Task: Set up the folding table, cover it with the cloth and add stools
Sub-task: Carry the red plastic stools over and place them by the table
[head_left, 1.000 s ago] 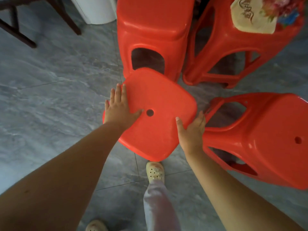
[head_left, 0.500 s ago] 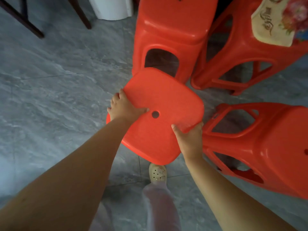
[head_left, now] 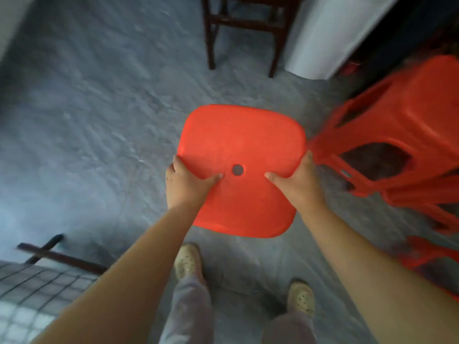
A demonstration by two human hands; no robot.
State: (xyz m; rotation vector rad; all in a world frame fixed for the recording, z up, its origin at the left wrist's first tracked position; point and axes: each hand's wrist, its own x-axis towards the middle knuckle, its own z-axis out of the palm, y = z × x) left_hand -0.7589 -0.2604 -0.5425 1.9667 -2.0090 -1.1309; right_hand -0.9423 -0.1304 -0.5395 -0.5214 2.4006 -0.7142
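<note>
A red plastic stool with a small round hole in its seat hangs above the grey floor in front of me, seat facing up. My left hand grips its left edge, thumb on top of the seat. My right hand grips the right edge the same way. Its legs are hidden beneath the seat. At the lower left is a corner of the table with a grey checked cloth over it.
More red stools stand at the right, blurred. A dark wooden chair is at the top, beside a white object. A dark table leg bar shows at the lower left. My feet stand on the grey stone floor.
Both hands closed on the stool's edges and lifted it away from the other stools. The view swung left, so those stools now sit at the right and the clothed table corner appears.
</note>
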